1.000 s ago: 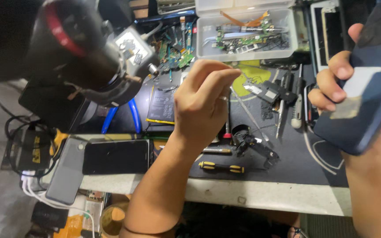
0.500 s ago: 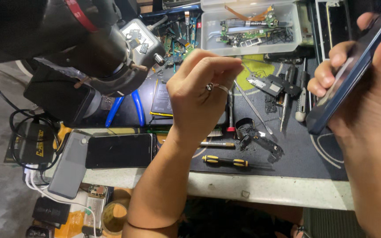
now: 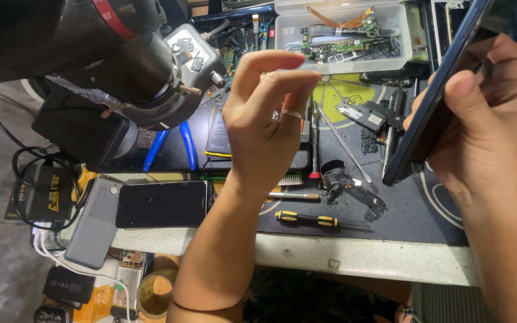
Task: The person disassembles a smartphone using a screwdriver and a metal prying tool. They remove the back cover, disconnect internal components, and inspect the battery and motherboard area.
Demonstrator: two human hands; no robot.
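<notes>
My left hand (image 3: 264,125) is raised over the middle of the dark work mat (image 3: 414,221). It wears a ring, and its thumb and forefinger are pinched together just below a clear plastic parts box (image 3: 342,36). Whether something tiny sits between the fingertips I cannot tell. My right hand (image 3: 486,119) grips a dark blue phone (image 3: 435,107) at the right, tilted almost edge-on above the mat, with the thumb across its near face.
A big black cylinder with a red ring (image 3: 121,60) hangs at upper left. On the bench lie a black phone (image 3: 163,203), a grey phone (image 3: 94,224), blue-handled pliers (image 3: 172,146), a yellow-and-black screwdriver (image 3: 306,219), tweezers (image 3: 342,143) and small phone parts. Cables hang off the left edge.
My right hand has turned the phone from flat-on to nearly edge-on and brought it inward. My left hand has lifted and its fingers now pinch near the parts box.
</notes>
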